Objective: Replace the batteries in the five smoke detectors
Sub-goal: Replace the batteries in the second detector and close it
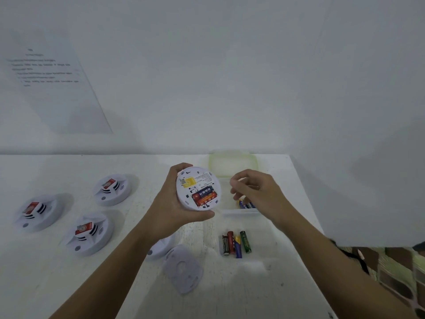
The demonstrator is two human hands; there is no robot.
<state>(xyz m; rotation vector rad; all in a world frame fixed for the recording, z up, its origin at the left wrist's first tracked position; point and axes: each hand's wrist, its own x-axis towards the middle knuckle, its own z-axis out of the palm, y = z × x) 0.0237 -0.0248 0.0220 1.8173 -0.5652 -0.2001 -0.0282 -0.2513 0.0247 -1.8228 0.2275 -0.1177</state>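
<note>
On the white table [69, 284], open toward its near-left edge, three round white smoke detectors [87, 236] sat left, my left hand [170, 210] gripped a fourth upturned detector [199, 188] holding two red batteries [204, 196], and my right hand [253, 192] hovered curled, perhaps pinching something, I couldn't tell, beyond four loose batteries [236, 244].

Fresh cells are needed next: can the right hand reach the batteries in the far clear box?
Likely yes. The right hand hovers directly over the batteries in the clear box, whose top is open; nothing lies between them.
</note>
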